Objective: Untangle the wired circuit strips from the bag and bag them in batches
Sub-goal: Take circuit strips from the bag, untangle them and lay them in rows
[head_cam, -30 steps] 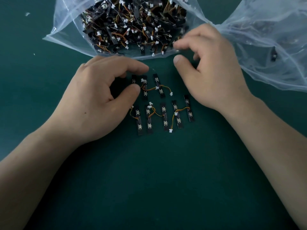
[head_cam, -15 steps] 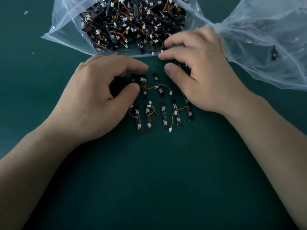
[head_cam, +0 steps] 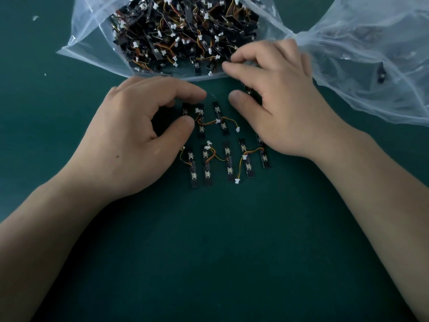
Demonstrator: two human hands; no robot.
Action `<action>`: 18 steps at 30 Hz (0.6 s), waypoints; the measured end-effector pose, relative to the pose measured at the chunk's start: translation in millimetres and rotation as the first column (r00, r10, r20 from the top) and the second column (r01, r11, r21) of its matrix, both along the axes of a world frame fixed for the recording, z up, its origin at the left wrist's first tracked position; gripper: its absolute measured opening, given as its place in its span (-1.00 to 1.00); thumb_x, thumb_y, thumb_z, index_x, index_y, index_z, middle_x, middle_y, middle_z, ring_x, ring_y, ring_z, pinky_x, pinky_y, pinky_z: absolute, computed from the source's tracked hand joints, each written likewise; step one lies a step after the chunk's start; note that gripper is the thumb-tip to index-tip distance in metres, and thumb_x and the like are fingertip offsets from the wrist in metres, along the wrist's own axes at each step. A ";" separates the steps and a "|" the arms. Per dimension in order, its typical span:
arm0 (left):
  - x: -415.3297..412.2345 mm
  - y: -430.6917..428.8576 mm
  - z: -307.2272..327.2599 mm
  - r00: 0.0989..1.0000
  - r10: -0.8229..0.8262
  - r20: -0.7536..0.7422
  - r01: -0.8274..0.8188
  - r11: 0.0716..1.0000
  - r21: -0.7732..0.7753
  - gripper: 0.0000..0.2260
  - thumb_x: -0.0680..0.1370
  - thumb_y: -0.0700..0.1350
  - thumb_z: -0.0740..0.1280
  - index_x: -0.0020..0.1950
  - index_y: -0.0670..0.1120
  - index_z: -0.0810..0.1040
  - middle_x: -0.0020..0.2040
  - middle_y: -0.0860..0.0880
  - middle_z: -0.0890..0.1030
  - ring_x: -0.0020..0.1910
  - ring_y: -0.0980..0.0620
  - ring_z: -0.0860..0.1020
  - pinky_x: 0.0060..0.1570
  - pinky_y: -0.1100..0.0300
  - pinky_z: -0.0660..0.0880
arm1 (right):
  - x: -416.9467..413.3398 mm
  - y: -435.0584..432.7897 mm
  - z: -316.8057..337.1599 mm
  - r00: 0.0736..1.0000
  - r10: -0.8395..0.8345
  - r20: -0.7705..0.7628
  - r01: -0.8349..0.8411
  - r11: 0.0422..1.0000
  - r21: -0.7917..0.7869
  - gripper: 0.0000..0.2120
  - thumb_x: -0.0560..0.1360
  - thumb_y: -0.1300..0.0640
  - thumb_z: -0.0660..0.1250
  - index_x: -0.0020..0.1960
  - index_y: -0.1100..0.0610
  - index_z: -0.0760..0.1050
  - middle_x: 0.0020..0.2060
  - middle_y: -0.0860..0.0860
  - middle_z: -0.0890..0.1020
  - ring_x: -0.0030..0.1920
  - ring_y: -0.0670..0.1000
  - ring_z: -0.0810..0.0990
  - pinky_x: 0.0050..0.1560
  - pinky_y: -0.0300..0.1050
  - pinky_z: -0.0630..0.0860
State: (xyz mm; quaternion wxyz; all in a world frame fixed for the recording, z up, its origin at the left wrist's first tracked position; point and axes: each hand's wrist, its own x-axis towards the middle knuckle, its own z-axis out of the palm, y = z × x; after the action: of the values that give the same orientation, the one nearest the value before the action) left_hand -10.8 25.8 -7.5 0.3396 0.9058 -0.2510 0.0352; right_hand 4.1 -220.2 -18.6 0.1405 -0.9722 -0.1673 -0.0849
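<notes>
A clear plastic bag (head_cam: 88, 40) at the top holds a tangled heap of black wired circuit strips (head_cam: 185, 31). Below its mouth, several strips lie in two rows on the green mat: an upper row (head_cam: 219, 117) and a lower row (head_cam: 229, 163), with orange wires and white plugs. My left hand (head_cam: 139, 135) rests curled on the mat, thumb and forefinger apart at the left end of the upper row. My right hand (head_cam: 285, 101) is at the bag's mouth, with a black strip (head_cam: 251, 92) pinched between thumb and fingers.
A second clear bag (head_cam: 371, 54) lies crumpled at the top right, with one small black part (head_cam: 380, 74) inside. The dark green mat (head_cam: 220, 240) stretches toward me below the strips. Tiny white scraps (head_cam: 34, 18) lie at the far left.
My right hand reached left to the bag's mouth and now has a black strip under its fingers. My left hand has stayed in place.
</notes>
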 end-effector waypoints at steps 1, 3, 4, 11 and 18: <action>0.0 0.1 0.0 1.000 0.002 -0.001 -0.002 1.000 0.000 -0.69 0.58 -0.03 0.35 0.32 0.15 0.63 0.01 0.62 0.45 0.10 0.45 0.44 0.16 0.57 0.26 | -0.1 -0.3 0.1 1.000 -0.007 0.008 0.007 1.000 0.005 -0.54 0.68 -0.10 0.21 0.51 0.05 0.47 0.39 -0.09 0.45 0.43 0.08 0.31 0.40 -0.04 0.11; 0.2 0.5 -0.2 1.000 0.003 -0.001 -0.003 1.000 0.000 -0.69 0.58 -0.03 0.35 0.32 0.14 0.63 0.01 0.60 0.46 0.10 0.43 0.45 0.17 0.55 0.27 | -1.0 0.3 0.9 1.000 -0.012 0.020 0.012 1.000 0.020 -0.55 0.67 -0.07 0.23 0.51 0.05 0.46 0.36 -0.09 0.47 0.41 0.08 0.32 0.38 -0.06 0.12; 0.3 0.6 -0.2 1.000 0.002 -0.001 -0.002 1.000 0.000 -0.69 0.58 -0.04 0.35 0.32 0.14 0.63 0.01 0.60 0.46 0.10 0.43 0.44 0.17 0.55 0.27 | -1.4 1.0 1.3 1.000 -0.009 0.017 0.008 1.000 0.020 -0.55 0.67 -0.06 0.23 0.52 0.02 0.44 0.36 -0.10 0.47 0.41 0.07 0.31 0.37 -0.07 0.12; 0.0 0.2 0.4 1.000 0.000 -0.003 0.000 1.000 0.001 -0.69 0.58 -0.04 0.35 0.32 0.14 0.63 0.01 0.62 0.45 0.11 0.39 0.45 0.17 0.56 0.27 | -0.3 0.6 0.8 1.000 -0.003 -0.023 0.003 1.000 -0.002 -0.57 0.69 -0.06 0.22 0.51 0.04 0.47 0.37 -0.07 0.44 0.42 0.09 0.30 0.41 -0.04 0.11; 0.2 0.6 0.8 1.000 0.007 -0.009 -0.007 1.000 -0.002 -0.69 0.59 -0.04 0.35 0.32 0.14 0.63 0.00 0.62 0.45 0.10 0.40 0.46 0.14 0.58 0.27 | 0.2 -3.4 2.5 0.991 -0.056 0.123 0.008 0.934 0.357 -0.72 0.65 0.12 0.31 0.32 0.15 0.62 0.23 -0.05 0.59 0.26 -0.04 0.50 0.34 -0.16 0.35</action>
State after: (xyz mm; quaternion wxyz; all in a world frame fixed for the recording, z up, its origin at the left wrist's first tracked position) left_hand -10.7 26.4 -6.6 0.3415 0.9064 -0.2465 0.0326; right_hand 4.3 -223.6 -16.2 0.3014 -0.9255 -0.1422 -0.1798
